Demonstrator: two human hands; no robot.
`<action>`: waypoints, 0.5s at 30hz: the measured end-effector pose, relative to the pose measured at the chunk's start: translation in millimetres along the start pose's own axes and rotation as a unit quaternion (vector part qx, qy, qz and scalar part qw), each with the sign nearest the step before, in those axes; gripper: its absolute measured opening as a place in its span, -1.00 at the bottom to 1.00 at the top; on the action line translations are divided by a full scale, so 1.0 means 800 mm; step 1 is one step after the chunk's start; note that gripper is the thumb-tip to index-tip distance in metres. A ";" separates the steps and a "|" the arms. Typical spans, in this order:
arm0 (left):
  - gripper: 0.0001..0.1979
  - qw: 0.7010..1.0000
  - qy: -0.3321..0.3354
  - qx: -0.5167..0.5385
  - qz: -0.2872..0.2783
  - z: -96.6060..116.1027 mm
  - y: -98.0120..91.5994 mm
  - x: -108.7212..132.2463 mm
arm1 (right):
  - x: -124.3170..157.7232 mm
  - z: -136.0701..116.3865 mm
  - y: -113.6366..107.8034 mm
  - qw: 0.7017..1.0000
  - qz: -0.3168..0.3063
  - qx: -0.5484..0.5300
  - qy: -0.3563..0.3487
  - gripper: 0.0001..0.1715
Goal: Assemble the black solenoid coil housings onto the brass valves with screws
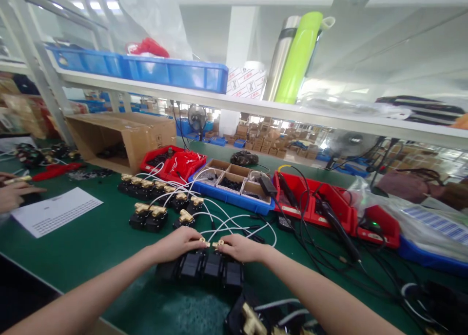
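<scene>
A row of several black box-shaped units with brass valve fittings stands on the green table in front of me. My left hand [186, 244] has its fingers closed around a black-boxed brass valve [190, 265] left of the middle of the row. Just to the right, my right hand [237, 247] grips another black-boxed brass valve [232, 275] in the same way, its brass end [220, 244] showing by the thumb. Between the hands stands a further black box [212, 266]. My palms and fingers hide most of the fittings they hold.
More brass valves [149, 218] with white cables stand behind, and others [254, 320] lie at the near right. Beyond are red bins [296, 210], a blue divided tray [234, 193] and a carton [153, 135]. A co-worker's hand [16, 191] is beside a paper sheet [58, 210].
</scene>
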State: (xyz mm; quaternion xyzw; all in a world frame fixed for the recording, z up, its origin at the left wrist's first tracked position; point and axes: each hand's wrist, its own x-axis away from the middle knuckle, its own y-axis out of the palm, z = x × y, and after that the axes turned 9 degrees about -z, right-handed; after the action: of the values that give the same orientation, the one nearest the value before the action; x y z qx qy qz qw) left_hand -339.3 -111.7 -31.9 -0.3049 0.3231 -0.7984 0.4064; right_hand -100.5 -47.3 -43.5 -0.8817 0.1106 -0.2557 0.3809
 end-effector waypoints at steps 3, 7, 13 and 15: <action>-0.47 0.998 -0.022 0.040 -0.031 0.002 0.005 -0.025 | -0.003 0.031 -0.012 0.999 -0.020 -0.030 0.013 -0.61; -0.55 0.994 -0.031 0.060 -0.089 -0.001 0.010 -0.061 | 0.001 0.062 -0.016 0.999 -0.013 -0.047 0.023 -0.61; -0.70 0.993 -0.011 0.042 -0.113 0.005 0.015 -0.106 | -0.001 0.086 -0.011 0.996 0.080 -0.025 0.037 -0.64; -0.74 0.994 0.007 0.040 -0.097 0.012 0.013 -0.115 | 0.000 0.085 -0.011 0.991 0.121 -0.015 0.052 -0.65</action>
State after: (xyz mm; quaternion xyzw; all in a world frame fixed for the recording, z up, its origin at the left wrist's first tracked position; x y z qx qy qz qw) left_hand -283.3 -41.2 -54.6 -0.3124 0.2625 -0.8485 0.3370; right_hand -64.3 0.8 -76.6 -0.8529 0.2396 -0.2517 0.3897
